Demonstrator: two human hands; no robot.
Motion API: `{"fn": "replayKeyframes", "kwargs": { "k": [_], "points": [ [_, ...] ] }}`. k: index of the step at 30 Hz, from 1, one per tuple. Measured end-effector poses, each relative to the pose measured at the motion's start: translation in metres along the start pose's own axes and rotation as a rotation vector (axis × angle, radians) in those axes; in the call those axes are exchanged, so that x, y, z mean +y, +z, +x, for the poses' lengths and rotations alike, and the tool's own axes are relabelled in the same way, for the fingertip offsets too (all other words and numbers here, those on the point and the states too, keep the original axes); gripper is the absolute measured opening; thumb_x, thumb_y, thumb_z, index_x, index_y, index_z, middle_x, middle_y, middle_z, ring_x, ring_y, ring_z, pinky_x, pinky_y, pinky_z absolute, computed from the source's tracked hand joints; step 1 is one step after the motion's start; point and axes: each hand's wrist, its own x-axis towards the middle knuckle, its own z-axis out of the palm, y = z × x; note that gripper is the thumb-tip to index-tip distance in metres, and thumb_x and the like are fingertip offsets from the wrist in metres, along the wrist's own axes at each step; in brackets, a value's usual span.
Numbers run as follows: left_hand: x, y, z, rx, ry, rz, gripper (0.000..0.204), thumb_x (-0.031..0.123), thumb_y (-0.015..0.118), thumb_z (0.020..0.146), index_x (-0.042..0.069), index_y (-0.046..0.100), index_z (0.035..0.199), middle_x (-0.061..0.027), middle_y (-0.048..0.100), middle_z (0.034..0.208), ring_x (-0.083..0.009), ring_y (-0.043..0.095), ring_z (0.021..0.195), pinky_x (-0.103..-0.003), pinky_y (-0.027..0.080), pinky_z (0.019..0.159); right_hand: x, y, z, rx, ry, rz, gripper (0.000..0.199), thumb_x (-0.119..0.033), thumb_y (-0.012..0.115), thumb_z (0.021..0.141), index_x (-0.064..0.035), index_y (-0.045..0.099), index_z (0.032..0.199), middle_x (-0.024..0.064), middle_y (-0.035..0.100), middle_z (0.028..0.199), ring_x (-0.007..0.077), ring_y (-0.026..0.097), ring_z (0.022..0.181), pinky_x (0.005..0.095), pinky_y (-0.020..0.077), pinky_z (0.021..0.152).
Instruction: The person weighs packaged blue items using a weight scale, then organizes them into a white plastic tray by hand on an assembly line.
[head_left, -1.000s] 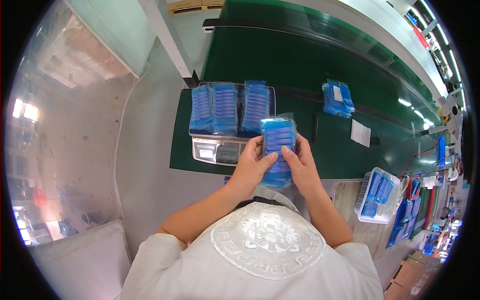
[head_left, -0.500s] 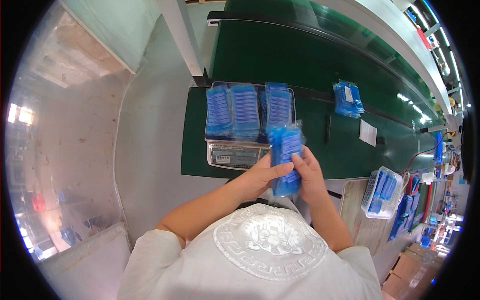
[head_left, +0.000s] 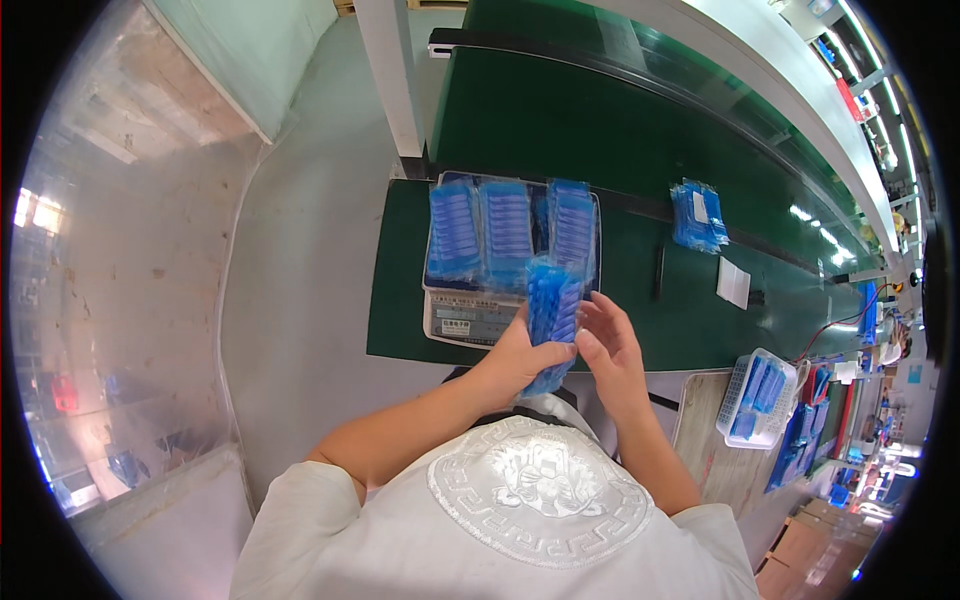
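A stack of thin blue plastic packets [head_left: 552, 305] stands tilted in front of my chest. My left hand [head_left: 513, 363] is closed around its lower left side, thumb across the front. Fingers apart, my right hand [head_left: 613, 358] is beside the stack's right edge; whether its thumb touches the packets I cannot tell. Just beyond my hands is a digital weighing scale [head_left: 465, 318]. Three piles of similar packets lie on its platform: a left pile [head_left: 455, 232], a middle pile [head_left: 506, 228] and a right pile [head_left: 571, 215], partly covered by the held stack.
On the green table [head_left: 625, 320] are another pile of blue packets [head_left: 698, 215], a dark pen-like stick [head_left: 659, 270] and a white paper [head_left: 733, 282]. A white basket [head_left: 755, 400] with blue packets stands at right. A white post [head_left: 390, 85] rises at the far left.
My right hand has come off the stack and opened, moving slightly right. The stack has shifted a little left, held by my left hand. The whole view has shifted slightly.
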Motion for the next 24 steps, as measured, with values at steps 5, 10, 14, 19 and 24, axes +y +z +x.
{"fn": "replayKeyframes", "kwargs": {
  "k": [5, 10, 14, 19, 24],
  "points": [
    [0.001, -0.003, -0.002, -0.135, -0.006, 0.045, 0.072, 0.01, 0.064, 0.077, 0.009, 0.03, 0.14, -0.0073, 0.046, 0.128, -0.0194, 0.048, 0.118, -0.034, 0.04, 0.098, -0.019, 0.015, 0.003, -0.048, 0.128, 0.084, 0.078, -0.018, 0.069, 0.085, 0.0045, 0.021, 0.143, 0.0203, 0.036, 0.138, 0.026, 0.045, 0.121, 0.0383, 0.038, 0.101],
    [0.011, -0.011, -0.009, -0.173, -0.114, -0.314, 0.056, 0.025, 0.055, 0.094, 0.009, 0.031, 0.141, -0.0095, 0.045, 0.132, -0.0208, 0.047, 0.122, -0.038, 0.04, 0.103, -0.021, 0.011, 0.005, -0.143, 0.091, 0.151, 0.088, -0.02, 0.075, 0.081, 0.0014, 0.018, 0.146, 0.0194, 0.031, 0.143, 0.0283, 0.042, 0.125, 0.039, 0.0399, 0.1],
    [0.006, -0.013, -0.005, -0.184, -0.042, -0.171, 0.068, 0.034, 0.057, 0.094, 0.011, 0.018, 0.145, -0.0103, 0.039, 0.134, -0.0208, 0.042, 0.125, -0.038, 0.037, 0.104, -0.03, 0.014, 0.003, -0.189, 0.101, -0.012, 0.099, -0.017, 0.08, 0.075, -0.0031, 0.015, 0.148, 0.0187, 0.031, 0.143, 0.0281, 0.044, 0.124, 0.0391, 0.041, 0.099],
    [0.003, -0.013, -0.002, -0.18, -0.014, -0.058, 0.076, 0.036, 0.063, 0.09, 0.011, 0.018, 0.146, -0.0116, 0.039, 0.133, -0.0219, 0.041, 0.125, -0.037, 0.038, 0.103, -0.026, 0.02, 0.0, -0.197, 0.009, -0.171, 0.105, -0.011, 0.08, 0.072, -0.0038, 0.01, 0.149, 0.0193, 0.031, 0.143, 0.0264, 0.046, 0.121, 0.0387, 0.0439, 0.096],
    [0.005, -0.016, -0.005, -0.194, -0.031, -0.097, 0.081, 0.042, 0.068, 0.086, 0.01, 0.022, 0.144, -0.0123, 0.041, 0.131, -0.0226, 0.042, 0.124, -0.038, 0.04, 0.101, -0.021, 0.016, 0.004, -0.211, 0.073, -0.096, 0.104, -0.007, 0.078, 0.072, -0.0037, 0.009, 0.149, 0.0193, 0.029, 0.144, 0.0251, 0.047, 0.12, 0.0376, 0.0451, 0.095]
  ]
}}
